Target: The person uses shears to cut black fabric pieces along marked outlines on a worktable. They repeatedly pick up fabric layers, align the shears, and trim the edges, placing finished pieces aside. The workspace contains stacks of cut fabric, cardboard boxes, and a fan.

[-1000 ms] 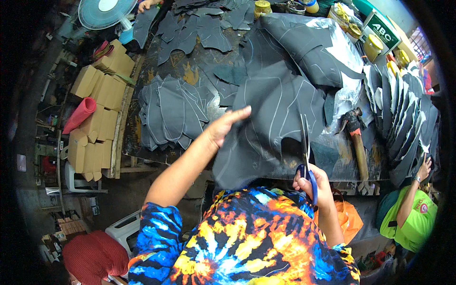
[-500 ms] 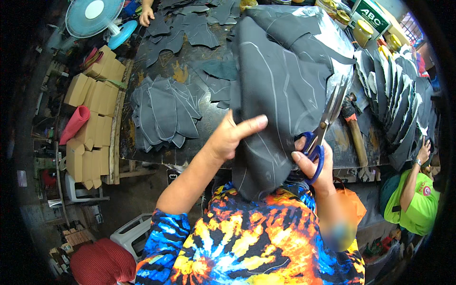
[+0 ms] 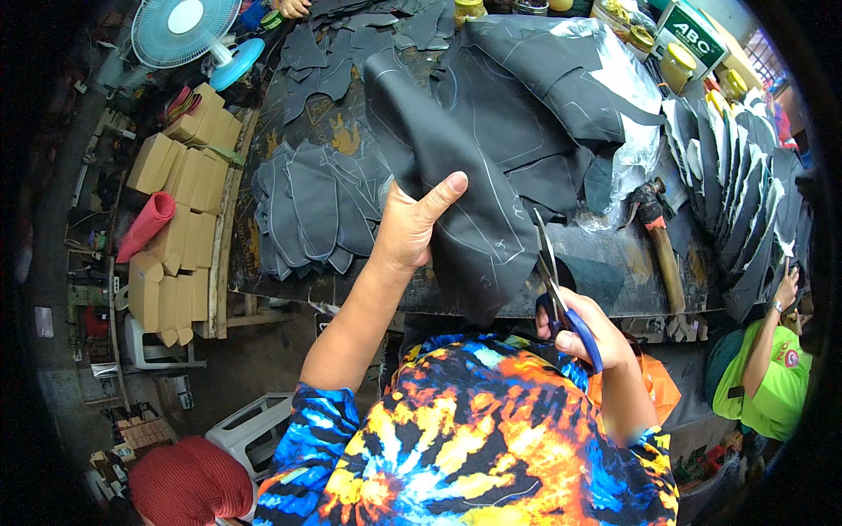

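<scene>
**Q.** What lies nearest?
**A.** Lower centre: the wearer's tie-dyed shirt (image 3: 438, 430). Above it, right of centre: the right hand (image 3: 592, 329), its grip closed round the blue handles of the scissors (image 3: 550, 273). The blades point up the frame; how far they are parted cannot be told.

**Q.** And the left hand?
**A.** Centre: the left hand (image 3: 408, 230), its grip holding the dark sheet (image 3: 478, 206), thumb on top. The remaining fingers are hidden behind the sheet.

**Q.** Where exactly is that sheet?
**A.** Centre of the frame, tilted, its lower end by the near edge of the surface (image 3: 636, 280). Pale drawn lines mark its face. The blades stand just beside its right edge; contact cannot be made out.

**Q.** Which step is in hand?
**A.** Probably the placing of the sheet for a cut along its lines. The next move would call for a steady left grip, with the blades brought level with the chosen line.

**Q.** What lies farther off?
**A.** Middle left: a stack of cut pieces (image 3: 307, 206). Middle right: a hammer (image 3: 662, 263). Upper right: a larger marked sheet (image 3: 517, 114), some shiny plastic (image 3: 636, 167) and a yellow-lidded jar (image 3: 677, 66). Upper left: a fan (image 3: 186, 22).
</scene>
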The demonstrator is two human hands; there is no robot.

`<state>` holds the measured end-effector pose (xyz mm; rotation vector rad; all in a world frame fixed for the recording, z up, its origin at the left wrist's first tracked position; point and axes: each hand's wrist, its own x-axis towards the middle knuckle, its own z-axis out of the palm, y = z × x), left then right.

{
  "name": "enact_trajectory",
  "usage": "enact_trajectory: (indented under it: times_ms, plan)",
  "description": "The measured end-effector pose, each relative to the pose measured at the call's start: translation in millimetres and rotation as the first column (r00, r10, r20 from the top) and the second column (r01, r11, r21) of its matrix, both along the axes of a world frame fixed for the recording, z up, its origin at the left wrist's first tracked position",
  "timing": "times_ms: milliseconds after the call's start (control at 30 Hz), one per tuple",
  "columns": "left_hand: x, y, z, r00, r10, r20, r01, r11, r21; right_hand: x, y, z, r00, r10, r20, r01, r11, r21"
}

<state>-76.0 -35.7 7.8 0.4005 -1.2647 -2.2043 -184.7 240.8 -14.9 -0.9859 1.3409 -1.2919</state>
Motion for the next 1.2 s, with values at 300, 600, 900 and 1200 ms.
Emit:
enact_trajectory:
  times_ms: [300,600,900,1200]
  plan:
    - [1,8,5,0.994,0.100,-0.051,-0.104,0.992,-0.072,-1,-8,7,0.994,0.036,-0.099,-0.035,0.999,0.013]
    - [0,8,6,0.992,0.112,-0.054,-0.117,0.990,-0.084,4,-5,8,0.999,-0.043,-0.023,0.046,0.991,0.126]
    - [6,11,-2,0.992,0.123,-0.032,-0.125,0.991,-0.055,16,1,6,0.988,-0.149,0.052,0.133,0.964,0.229]
    - [11,38,-15,0.999,0.045,0.026,-0.045,0.999,0.009,24,-24,-5,0.964,-0.173,0.203,0.175,0.985,0.008]
